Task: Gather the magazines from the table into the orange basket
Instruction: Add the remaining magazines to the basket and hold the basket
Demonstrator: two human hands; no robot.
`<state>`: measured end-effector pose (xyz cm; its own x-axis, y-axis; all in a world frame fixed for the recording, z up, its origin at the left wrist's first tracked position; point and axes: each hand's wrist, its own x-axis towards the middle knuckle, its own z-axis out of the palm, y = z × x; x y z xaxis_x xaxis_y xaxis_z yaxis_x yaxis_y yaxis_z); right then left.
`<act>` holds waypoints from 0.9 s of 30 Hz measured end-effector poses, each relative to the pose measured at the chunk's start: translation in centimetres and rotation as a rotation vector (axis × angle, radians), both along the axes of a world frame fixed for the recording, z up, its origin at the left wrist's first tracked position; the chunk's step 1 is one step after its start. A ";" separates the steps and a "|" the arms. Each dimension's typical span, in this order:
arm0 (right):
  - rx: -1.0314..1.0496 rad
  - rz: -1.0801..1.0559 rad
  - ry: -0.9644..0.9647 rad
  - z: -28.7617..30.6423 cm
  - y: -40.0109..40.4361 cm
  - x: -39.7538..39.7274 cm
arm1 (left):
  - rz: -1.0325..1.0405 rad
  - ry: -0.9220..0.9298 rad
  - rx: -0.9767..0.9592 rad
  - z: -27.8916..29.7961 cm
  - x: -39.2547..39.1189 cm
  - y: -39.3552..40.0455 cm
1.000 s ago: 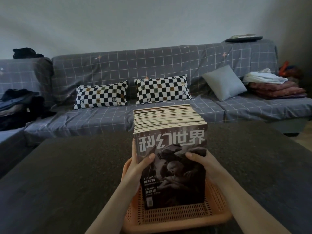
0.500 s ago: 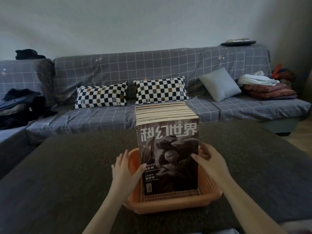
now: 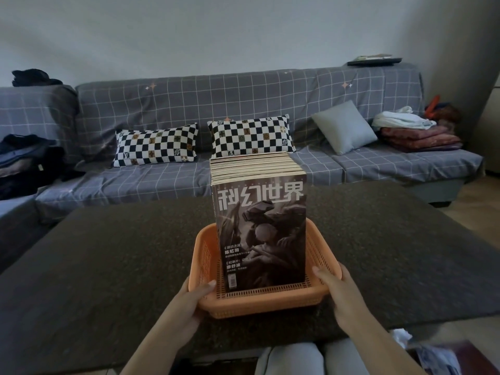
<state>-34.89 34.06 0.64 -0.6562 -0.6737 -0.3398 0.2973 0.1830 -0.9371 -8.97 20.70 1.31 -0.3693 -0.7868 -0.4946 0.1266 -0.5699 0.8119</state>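
A thick row of magazines [image 3: 259, 228] stands upright in the orange plastic basket [image 3: 266, 303], the front one showing a dark cover with large white characters. The basket rests on the dark table [image 3: 108, 266], close to its near edge. My left hand [image 3: 189, 304] grips the basket's near left corner, thumb over the rim. My right hand [image 3: 336, 289] holds the near right corner the same way. Neither hand touches the magazines.
A grey checked sofa [image 3: 243, 104] runs behind the table, with two black-and-white checkered cushions [image 3: 155, 147], a grey cushion [image 3: 343, 131] and folded laundry [image 3: 411, 131] at the right. Dark clothes [image 3: 24, 163] lie on its left part. My knees [image 3: 297, 358] sit under the table edge.
Both hands left the sides of the magazine stack and dropped to the basket's near corners, where they now grip the rim. The magazines stay upright in the basket.
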 end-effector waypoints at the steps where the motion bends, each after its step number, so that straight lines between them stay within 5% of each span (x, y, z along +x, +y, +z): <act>1: -0.046 -0.005 -0.061 -0.2 0.1 0.0 | 0.017 0.033 0.015 -0.3 -0.1 0.0; 10: -0.250 -0.091 -0.322 -1.1 -0.6 0.2 | 0.083 0.086 0.080 -1.3 -0.9 -0.2; 27: -0.325 -0.245 -0.332 -1.0 -2.2 -4.9 | -0.048 0.134 0.067 -0.7 -7.4 -1.8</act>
